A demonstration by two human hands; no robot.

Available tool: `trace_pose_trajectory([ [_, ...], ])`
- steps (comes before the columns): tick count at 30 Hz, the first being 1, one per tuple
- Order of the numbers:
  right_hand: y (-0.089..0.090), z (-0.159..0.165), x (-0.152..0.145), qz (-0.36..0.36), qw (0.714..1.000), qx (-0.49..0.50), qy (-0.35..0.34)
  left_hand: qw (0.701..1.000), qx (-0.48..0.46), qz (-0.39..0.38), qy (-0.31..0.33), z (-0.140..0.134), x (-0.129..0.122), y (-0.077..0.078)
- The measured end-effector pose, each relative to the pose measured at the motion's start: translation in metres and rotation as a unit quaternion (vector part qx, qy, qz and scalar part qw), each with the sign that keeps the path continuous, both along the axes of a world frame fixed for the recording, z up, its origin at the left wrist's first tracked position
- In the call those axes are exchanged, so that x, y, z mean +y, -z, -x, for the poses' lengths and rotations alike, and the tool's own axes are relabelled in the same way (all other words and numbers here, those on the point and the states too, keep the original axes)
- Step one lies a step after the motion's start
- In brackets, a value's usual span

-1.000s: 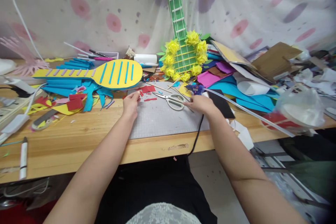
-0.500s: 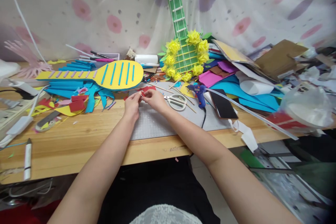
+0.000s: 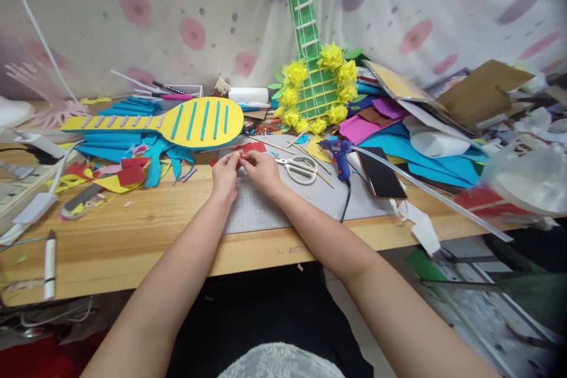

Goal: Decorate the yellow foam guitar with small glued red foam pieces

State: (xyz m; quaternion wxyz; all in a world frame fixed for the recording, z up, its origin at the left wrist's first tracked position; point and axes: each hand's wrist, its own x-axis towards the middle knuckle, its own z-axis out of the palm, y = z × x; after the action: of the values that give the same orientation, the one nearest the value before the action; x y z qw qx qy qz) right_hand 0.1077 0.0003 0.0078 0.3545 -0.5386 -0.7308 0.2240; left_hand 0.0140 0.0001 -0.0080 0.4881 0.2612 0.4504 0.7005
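My left hand (image 3: 225, 176) and my right hand (image 3: 262, 170) meet above the grey cutting mat (image 3: 266, 212), fingertips pinched together. Between them shows a small bit of red paper (image 3: 241, 155), mostly covered by the fingers. Flat red paper (image 3: 253, 147) lies just behind the hands. Right of my right hand rest white-handled scissors (image 3: 302, 171), with thin wooden sticks (image 3: 319, 160) around them. A blue glue gun (image 3: 341, 159) with a long clear glue stick (image 3: 425, 189) lies farther right.
A yellow paper instrument (image 3: 201, 124) with blue strips lies behind on the left. A green paper guitar (image 3: 312, 59) with yellow flowers leans on the curtain. A phone (image 3: 381, 174) sits at the mat's right edge. Paper scraps (image 3: 133, 171) and a crayon-like stick (image 3: 49, 266) are left.
Both hands stay pinched together at nearly the same place, with slight finger movement around the red paper. The whole view has shifted a little.
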Motion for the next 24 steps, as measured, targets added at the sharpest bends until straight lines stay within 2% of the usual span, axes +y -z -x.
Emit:
trace_pose_trajectory([
  [12, 0.005, -0.004, -0.001, 0.002, 1.0, 0.01, -0.013, 1.0, 0.004, -0.012, 0.026, -0.001, 0.001, 0.001],
  [20, 0.009, -0.005, -0.001, -0.016, 0.997, 0.069, -0.015, 0.999, 0.011, -0.017, 0.042, 0.0, 0.0, 0.002],
  [24, 0.016, -0.006, 0.004, 0.008, 0.994, 0.109, -0.025, 0.998, 0.002, -0.009, 0.061, 0.002, -0.001, -0.004],
])
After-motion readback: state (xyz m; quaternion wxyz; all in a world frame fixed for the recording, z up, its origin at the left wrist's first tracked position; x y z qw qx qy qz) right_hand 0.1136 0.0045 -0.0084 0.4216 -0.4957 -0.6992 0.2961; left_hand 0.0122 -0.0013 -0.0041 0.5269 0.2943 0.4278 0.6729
